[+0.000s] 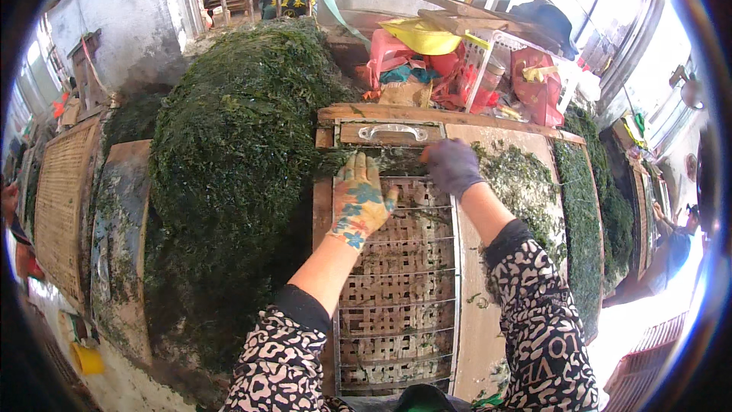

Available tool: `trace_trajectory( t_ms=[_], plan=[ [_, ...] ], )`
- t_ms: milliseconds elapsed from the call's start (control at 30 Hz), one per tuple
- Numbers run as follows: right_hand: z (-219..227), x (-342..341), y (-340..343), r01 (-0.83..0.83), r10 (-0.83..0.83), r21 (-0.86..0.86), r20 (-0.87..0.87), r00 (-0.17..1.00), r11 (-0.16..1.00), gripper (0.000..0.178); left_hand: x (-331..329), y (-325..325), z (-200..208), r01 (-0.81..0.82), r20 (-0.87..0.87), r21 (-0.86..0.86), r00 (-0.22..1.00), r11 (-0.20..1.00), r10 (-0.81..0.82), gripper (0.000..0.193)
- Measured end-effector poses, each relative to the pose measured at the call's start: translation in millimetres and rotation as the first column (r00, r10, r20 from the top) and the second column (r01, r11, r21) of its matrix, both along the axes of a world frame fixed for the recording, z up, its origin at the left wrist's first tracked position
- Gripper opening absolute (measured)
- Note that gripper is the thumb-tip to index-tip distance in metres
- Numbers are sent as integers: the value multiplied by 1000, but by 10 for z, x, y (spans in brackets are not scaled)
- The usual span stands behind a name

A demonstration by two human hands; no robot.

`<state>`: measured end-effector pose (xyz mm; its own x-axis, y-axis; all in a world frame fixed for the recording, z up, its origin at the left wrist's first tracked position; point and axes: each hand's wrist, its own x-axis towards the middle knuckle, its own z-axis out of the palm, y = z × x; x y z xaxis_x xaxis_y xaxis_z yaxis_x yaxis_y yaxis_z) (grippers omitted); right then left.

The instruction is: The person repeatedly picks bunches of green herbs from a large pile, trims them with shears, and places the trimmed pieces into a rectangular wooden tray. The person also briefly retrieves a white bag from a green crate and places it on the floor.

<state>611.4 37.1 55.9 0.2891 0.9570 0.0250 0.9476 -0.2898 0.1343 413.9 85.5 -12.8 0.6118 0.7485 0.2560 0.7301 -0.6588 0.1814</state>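
Note:
A woven bamboo mat point(396, 275) lies in front of me under a metal frame point(456, 297) with thin crossbars. Dark green seaweed point(400, 160) covers a strip across its far end. My left hand point(357, 202), in a pale flowered glove, rests at the left of that strip, fingers straight and flat. At the strip's right end is my right hand point(451, 166) in a dark purple glove, its fingers curled; what they hold, if anything, is hidden. A clear handle point(393, 133) is fixed to the board just beyond the strip.
A tall heap of seaweed point(236, 122) rises on the left. Scattered seaweed clings to the wooden board point(476, 290) on the right. Baskets, bags and a yellow basin point(421, 34) are piled beyond the far edge. Another person point(671, 248) is at the far right.

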Motion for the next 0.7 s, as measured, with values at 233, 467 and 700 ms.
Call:
trace_trajectory(
  t_ms=[233, 467, 700],
  plan=[
    [107, -649, 563, -346, 422, 258, -358, 833, 902, 45, 200, -31, 25, -48, -80, -155, 996, 987, 35, 90],
    [1, -1442, 1042, -469, 438, -178, -189, 879, 865, 41, 122, 25, -93, 110, 105, -259, 991, 960, -85, 70],
    [-58, -286, 386, -307, 366, 232, -280, 888, 923, 20, 224, 8, 166, -74, -136, -237, 990, 969, 42, 76]
  ],
)
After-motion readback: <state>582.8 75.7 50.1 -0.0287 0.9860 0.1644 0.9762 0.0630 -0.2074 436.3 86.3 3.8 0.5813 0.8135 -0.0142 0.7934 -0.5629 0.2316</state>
